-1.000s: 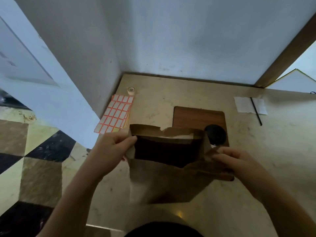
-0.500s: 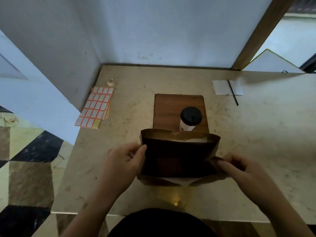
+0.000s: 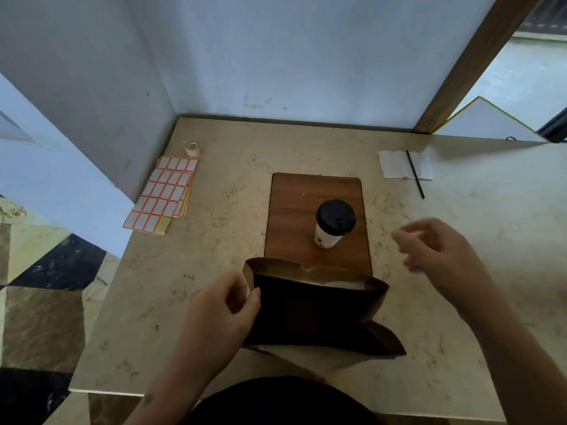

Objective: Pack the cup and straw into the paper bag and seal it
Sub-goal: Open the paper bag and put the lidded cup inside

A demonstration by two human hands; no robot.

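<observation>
Head view: cup (image 3: pixel 333 223) upright between hands, beyond bag (image 3: pixel 319 314).

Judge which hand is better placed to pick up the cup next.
Right. The right hand is free and open in the air beside the cup, which stands on the wooden board. The left hand pinches the paper bag rim, keeping it open.

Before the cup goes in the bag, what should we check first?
1. Paper bag mouth open: ok.
2. Left hand holds the bag's edge: ok.
3. Right hand free to grab: ok, it holds nothing.
4. Cup upright on the wooden board, lid on: ok.
5. Straw within reach: cannot tell; it lies on a napkin at the far right.
6. Bag empty inside: cannot tell, too dark.
</observation>
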